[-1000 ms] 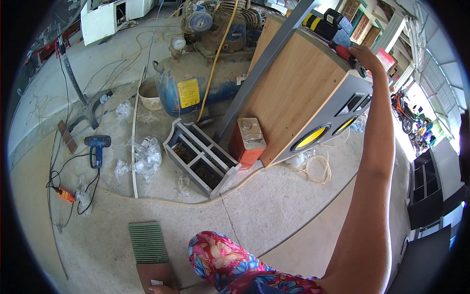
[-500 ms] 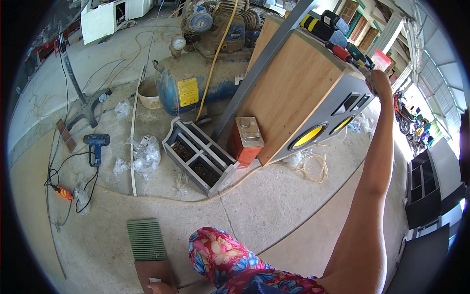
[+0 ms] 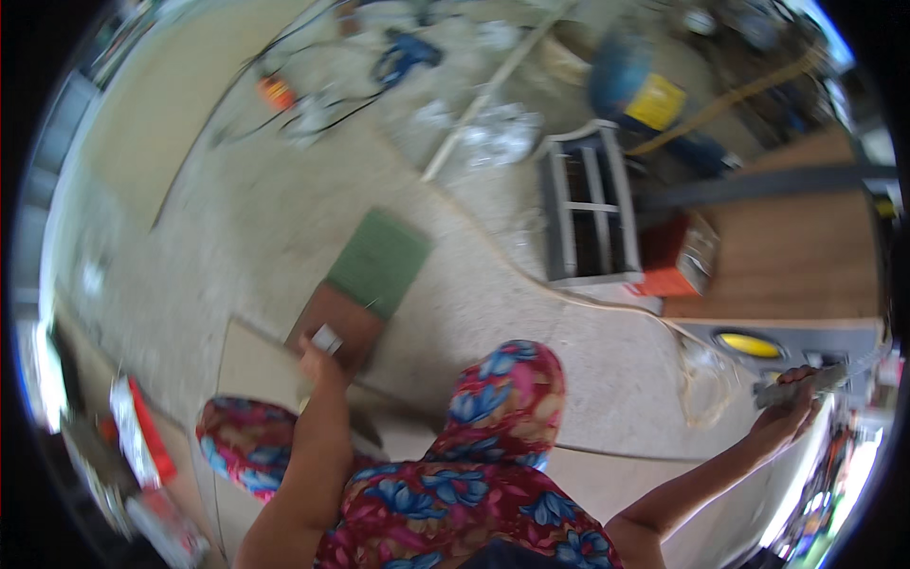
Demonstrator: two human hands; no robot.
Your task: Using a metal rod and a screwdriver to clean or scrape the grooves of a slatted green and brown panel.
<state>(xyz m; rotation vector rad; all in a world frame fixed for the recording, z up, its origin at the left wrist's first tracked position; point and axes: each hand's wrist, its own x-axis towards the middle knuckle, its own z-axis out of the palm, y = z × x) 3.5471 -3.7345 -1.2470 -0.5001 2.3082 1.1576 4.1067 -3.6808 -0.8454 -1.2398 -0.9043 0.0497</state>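
Observation:
My left hand (image 3: 318, 362) is on the near edge of a reddish-brown flat board (image 3: 353, 318), beside a small whitish piece (image 3: 327, 339). Blur hides how its fingers lie. A green panel (image 3: 380, 263), smeared by motion, joins the board's far end on the floor. Out to the right, my right hand (image 3: 789, 406) is closed around a greyish elongated tool (image 3: 828, 380), whose kind I cannot make out. That hand is just in front of the wooden speaker cabinet (image 3: 787, 251) with its yellow cone (image 3: 749, 344).
A grey divided caddy (image 3: 553, 237) stands beside a red-orange can (image 3: 668, 256). Farther off are a blue tank (image 3: 616, 81), a blue heat gun (image 3: 409, 59) and an orange power socket (image 3: 276, 92). A pale hose (image 3: 531, 275) crosses the floor. Packages (image 3: 137, 427) lie at left.
The view has swung right and downward. My right hand has come off the cabinet's top with the greyish tool in it. My left hand stays by the brown board.

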